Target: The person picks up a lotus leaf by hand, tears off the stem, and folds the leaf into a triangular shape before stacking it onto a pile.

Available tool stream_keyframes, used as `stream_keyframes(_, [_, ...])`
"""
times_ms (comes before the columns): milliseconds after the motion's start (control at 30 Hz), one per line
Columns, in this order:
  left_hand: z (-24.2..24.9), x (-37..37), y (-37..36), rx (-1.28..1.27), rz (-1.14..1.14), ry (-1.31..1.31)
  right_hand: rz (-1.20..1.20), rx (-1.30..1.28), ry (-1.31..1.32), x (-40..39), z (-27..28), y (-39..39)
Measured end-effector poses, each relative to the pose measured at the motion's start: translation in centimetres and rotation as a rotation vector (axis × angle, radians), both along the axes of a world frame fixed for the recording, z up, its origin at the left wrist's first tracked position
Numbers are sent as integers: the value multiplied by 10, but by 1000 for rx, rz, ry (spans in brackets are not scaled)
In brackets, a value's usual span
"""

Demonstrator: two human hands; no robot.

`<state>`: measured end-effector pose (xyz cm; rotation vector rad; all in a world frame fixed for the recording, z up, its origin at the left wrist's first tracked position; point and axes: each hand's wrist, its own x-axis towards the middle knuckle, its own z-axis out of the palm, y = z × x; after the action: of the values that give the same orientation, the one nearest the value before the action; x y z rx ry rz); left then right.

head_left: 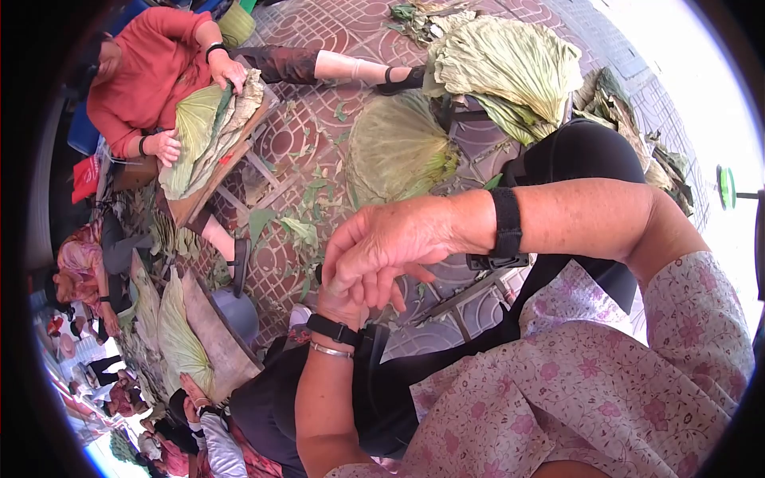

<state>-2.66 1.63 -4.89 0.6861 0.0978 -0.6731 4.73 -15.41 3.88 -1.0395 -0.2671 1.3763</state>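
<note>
Near the middle of the view my right hand [398, 235] crosses over my left hand [343, 303], and the two touch around the left wrist. The right fingers hang loosely bent and apart, with nothing seen in them. Most of my left hand is hidden beneath the right, so its fingers cannot be made out clearly. Black bands circle both wrists, and a silver bracelet [331, 350] sits on the left one. Beyond my hands, a large fan-shaped dried leaf [398, 151] lies on the paving. A stack of pale green leaves [506, 68] rests beside my right knee [586, 155].
Across from me, a person in red [151, 68] handles folded leaves [199, 131] over a board [207, 195]. Another person's hand [191, 390] touches a leaf [182, 334] at lower left. Leaf scraps [299, 227] litter the tiles, and darker leaves [610, 103] lie at upper right.
</note>
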Motion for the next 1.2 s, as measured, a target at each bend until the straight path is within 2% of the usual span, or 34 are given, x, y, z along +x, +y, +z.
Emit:
stream_keyframes(267, [-20, -4, 17, -2, 64, -11, 3, 69, -58, 6, -6, -4])
stream_keyframes(400, [9, 7, 15, 181, 15, -89, 71, 31, -121, 14, -2, -7])
stream_keyframes(600, [32, 17, 16, 226, -69, -72, 92, 66, -144, 22, 1, -11])
stream_keyframes(800, [20, 10, 15, 228, 6, -101, 93, 76, -170, 22, 3, -11])
stream_keyframes(900, [0, 7, 25, 143, -8, -78, 121, 29, -211, 21, 9, -12])
stream_keyframes(1100, [18, 12, 6, 120, -31, -138, 96, 14, -249, 20, 12, -12])
stream_keyframes(1200, [2, 9, 14, 94, -21, -110, 76, 23, -223, 19, 10, -10])
